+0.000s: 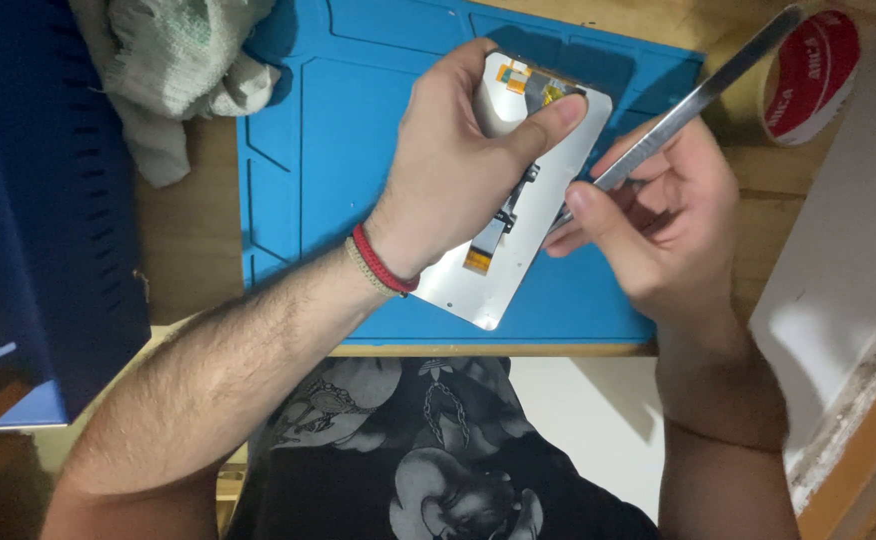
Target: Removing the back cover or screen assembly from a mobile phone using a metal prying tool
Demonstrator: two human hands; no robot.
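Note:
My left hand (463, 150) grips a silver phone screen panel (518, 250), back side up, over a blue work mat (338, 130). Its thumb presses near the panel's top edge, beside small orange flex parts (548, 92). A thin ribbon cable with an orange end (483, 250) runs down the panel's back. My right hand (658, 210) holds long metal tweezers (698, 95), with the tips down at the panel's right edge, close to the cable. A red and beige bracelet (378, 265) circles my left wrist.
A crumpled whitish cloth (173, 60) lies at the mat's top left. A red tape roll (808, 75) stands at the upper right. A dark blue box (38, 200) fills the left side. A white surface (838, 260) borders the right.

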